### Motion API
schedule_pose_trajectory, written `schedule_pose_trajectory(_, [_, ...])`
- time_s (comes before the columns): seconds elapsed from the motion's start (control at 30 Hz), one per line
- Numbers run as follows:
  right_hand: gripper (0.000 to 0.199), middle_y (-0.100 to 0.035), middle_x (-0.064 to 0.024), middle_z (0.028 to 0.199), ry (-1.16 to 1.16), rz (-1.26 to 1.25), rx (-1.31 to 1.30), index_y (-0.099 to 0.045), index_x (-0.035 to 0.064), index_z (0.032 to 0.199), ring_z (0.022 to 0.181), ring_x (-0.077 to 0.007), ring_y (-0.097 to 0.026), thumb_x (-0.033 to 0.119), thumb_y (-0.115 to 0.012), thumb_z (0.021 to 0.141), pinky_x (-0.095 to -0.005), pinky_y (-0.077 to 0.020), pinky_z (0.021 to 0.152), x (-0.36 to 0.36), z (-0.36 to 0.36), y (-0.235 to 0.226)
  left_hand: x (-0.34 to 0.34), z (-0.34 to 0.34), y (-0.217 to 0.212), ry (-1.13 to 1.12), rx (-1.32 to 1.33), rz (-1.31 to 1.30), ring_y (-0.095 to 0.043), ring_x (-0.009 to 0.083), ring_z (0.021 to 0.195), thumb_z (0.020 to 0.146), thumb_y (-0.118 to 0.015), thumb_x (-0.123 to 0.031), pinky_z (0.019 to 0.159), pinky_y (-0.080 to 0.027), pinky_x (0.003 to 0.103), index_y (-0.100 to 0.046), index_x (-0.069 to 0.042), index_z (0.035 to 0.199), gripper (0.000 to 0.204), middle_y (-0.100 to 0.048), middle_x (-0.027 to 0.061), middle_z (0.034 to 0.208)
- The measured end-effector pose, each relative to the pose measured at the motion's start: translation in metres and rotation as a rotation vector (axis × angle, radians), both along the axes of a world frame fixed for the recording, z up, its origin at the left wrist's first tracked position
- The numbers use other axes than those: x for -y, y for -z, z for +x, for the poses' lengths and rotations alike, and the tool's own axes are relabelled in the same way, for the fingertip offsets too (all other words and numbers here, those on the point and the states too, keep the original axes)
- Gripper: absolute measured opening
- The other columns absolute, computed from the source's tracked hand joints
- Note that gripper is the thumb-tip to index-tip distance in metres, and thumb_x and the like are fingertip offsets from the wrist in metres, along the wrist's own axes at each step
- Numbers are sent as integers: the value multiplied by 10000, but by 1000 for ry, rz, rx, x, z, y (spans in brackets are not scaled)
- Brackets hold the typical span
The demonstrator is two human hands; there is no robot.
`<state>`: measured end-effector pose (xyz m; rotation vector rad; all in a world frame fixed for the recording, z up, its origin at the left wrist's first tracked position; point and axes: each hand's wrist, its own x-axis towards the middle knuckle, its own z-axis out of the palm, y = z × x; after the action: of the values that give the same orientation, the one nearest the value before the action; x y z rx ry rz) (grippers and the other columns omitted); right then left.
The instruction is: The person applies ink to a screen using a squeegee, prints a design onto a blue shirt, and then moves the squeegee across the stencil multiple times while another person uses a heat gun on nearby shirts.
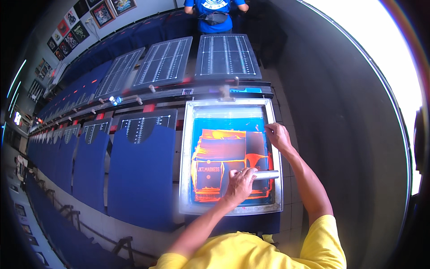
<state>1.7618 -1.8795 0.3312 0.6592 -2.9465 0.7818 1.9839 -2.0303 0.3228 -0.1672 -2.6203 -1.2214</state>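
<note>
A metal-framed printing screen [276, 197] lies in front of me, its blue mesh smeared with bright orange ink [224, 154]. My left hand [240, 184] is closed around the left end of a silver squeegee [267, 175], which lies crosswise over the lower right of the mesh. The squeegee's blade is hidden from view. At the screen's upper right edge is my right hand [278, 136], fingers drawn together over the rim; whatever they may hold is too small to make out. A hinge clamp [225, 93] meets the screen's far edge.
Dark blue shirts [141, 179] lie on boards in a row to my left. Beyond a metal rail [170, 92] stand dark printing boards [227, 56] with white ruled marks. A person in a blue shirt [215, 13] stands at the far side. A dark wall [345, 134] runs along the right.
</note>
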Motion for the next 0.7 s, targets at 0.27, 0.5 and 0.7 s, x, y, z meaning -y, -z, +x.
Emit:
schedule_pose_trajectory(0.27, [247, -715, -128, 943, 33, -12, 162, -785, 124, 1024, 923, -315, -682, 301, -698, 875, -416, -533, 829, 6, -13, -7, 3, -1, -4, 30, 18, -13, -649, 280, 940, 1010, -508, -158, 848, -357, 423, -598, -81, 1163, 194, -691, 108, 1073])
schedule_pose_trajectory(0.5, [294, -751, -147, 858, 37, 82, 384, -773, 73, 1046, 811, -236, -725, 302, -631, 928, -371, -554, 769, 49, -36, 30, 1, 5, -3, 31, 23, -26, -654, 269, 981, 976, -561, -135, 858, -362, 427, -600, -78, 1176, 211, -696, 105, 1071])
schedule_pose_trajectory(0.7, [362, -649, -168, 1132, -11, 234, 190, -702, 106, 1203, 1078, -351, -641, 332, -615, 934, -453, -509, 914, 39, -46, 30, -1, 6, 1, 18, 30, 16, -654, 262, 1007, 969, -572, -135, 867, -358, 425, -598, -65, 1182, 226, -695, 121, 1066])
